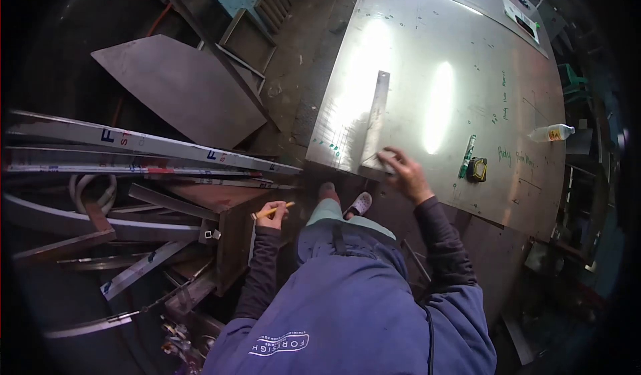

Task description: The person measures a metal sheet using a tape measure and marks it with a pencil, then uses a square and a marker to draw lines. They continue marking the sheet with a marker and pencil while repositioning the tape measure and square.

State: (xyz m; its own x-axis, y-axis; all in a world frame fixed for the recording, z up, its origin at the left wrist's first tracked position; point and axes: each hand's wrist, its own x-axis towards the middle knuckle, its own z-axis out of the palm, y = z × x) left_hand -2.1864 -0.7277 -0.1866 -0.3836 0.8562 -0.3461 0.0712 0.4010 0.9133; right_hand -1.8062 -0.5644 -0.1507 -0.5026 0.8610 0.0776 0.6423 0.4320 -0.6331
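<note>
A thin yellow pencil-like stick (275, 209) is pinched in my left hand (270, 220), held in the air to the left of my body. My right hand (408, 176) is at the near end of a long steel ruler (377, 114), its bent fingers on that end. The ruler lies flat on a big shiny metal sheet (414, 108), pointing away from me. Fine scribed lines and green marks show on the sheet left of the ruler. Right of my right hand lie a green marker (468, 156) and a yellow-and-black tape measure (477, 170).
A plastic bottle (553, 132) lies near the sheet's right edge. Papers (521, 20) rest at its far right corner. On my left, long metal bars (147, 144) and offcuts are stacked, with a large plate (180, 88) behind them. Green handwriting crosses the sheet's right side.
</note>
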